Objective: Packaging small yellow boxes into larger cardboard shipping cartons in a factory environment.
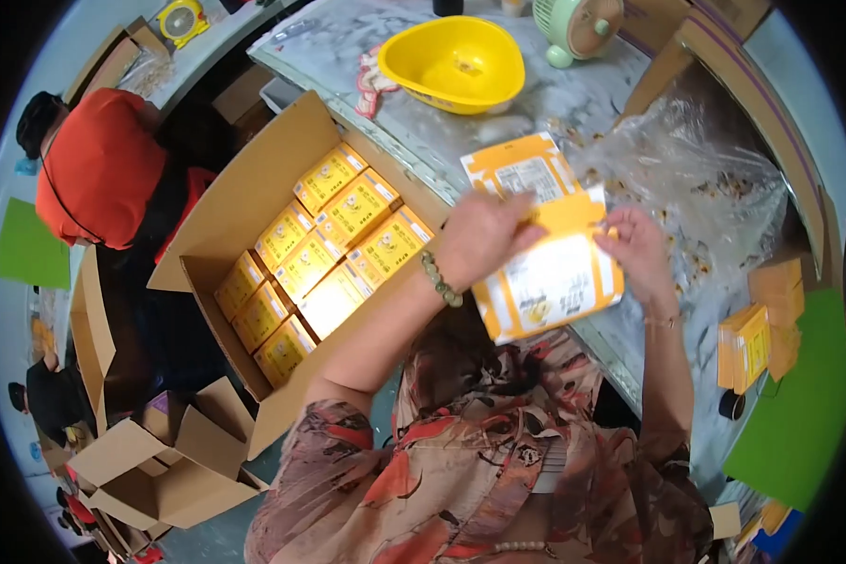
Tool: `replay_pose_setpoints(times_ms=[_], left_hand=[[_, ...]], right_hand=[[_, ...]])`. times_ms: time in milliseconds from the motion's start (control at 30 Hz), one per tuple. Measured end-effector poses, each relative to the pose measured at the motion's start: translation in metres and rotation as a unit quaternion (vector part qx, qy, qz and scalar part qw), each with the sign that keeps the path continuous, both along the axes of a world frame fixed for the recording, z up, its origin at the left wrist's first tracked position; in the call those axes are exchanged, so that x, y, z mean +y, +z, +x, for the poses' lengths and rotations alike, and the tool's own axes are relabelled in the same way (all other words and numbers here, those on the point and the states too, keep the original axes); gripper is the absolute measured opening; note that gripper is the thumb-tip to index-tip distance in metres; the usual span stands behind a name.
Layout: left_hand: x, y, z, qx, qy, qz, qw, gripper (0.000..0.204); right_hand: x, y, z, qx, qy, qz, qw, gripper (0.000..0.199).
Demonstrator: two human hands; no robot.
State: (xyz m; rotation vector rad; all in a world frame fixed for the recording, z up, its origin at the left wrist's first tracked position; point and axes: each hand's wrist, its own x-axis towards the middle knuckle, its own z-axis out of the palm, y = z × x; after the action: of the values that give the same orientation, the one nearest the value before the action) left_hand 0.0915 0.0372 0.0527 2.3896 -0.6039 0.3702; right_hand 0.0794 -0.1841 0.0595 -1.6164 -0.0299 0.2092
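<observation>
Between my two hands is a yellow and white folding carton (555, 268), tilted over the table's near edge, with glare across its face. My left hand (487, 233), with a beaded bracelet at the wrist, grips its left upper part, thumb over the top. At the carton's right upper corner, the fingers of my right hand (637, 249) pinch the edge. Just beyond lies a second yellow and white carton panel (520, 166); whether the two are joined, I cannot tell. Left of my left forearm, a large open cardboard box (291, 117) holds rows of filled yellow cartons (357, 209).
A yellow basin (442, 61), a cloth (374, 85) and a green fan (573, 28) stand at the back. Clear plastic sheeting (705, 179) with small brown bits covers the right side. Folded yellow cartons (744, 348) sit far right. Open boxes (174, 470) and a person in red (99, 169) are left.
</observation>
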Motion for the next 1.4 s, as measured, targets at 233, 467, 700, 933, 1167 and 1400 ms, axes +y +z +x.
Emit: replay_pose_setpoints(times_ms=[233,467,700,933,1167,1400], left_hand=[[-0.032,-0.045,-0.081,0.166,-0.222,-0.083,0.957,0.027],[-0.065,-0.029,-0.1,0.06,-0.336,0.077,0.937,0.046],[-0.076,-0.019,-0.102,0.286,-0.176,-0.219,0.916,0.042],[-0.068,-0.07,-0.128,0.337,-0.137,-0.422,0.83,0.035],[-0.06,-0.055,-0.109,0.395,-0.126,-0.321,0.852,0.028],[-0.047,-0.034,-0.1,0.304,-0.269,-0.243,0.881,0.029]], right_hand=[[-0.016,-0.034,-0.153,0.169,-0.052,0.087,0.98,0.013],[-0.034,-0.03,-0.182,0.052,-0.047,0.021,0.997,0.003],[-0.034,-0.03,-0.152,-0.253,-0.294,-0.215,0.896,0.029],[0.007,-0.057,-0.171,-0.086,-0.222,-0.037,0.97,0.044],[-0.008,-0.055,-0.175,-0.107,-0.171,-0.158,0.967,0.031],[-0.021,-0.042,-0.172,-0.192,-0.087,-0.152,0.966,0.03]])
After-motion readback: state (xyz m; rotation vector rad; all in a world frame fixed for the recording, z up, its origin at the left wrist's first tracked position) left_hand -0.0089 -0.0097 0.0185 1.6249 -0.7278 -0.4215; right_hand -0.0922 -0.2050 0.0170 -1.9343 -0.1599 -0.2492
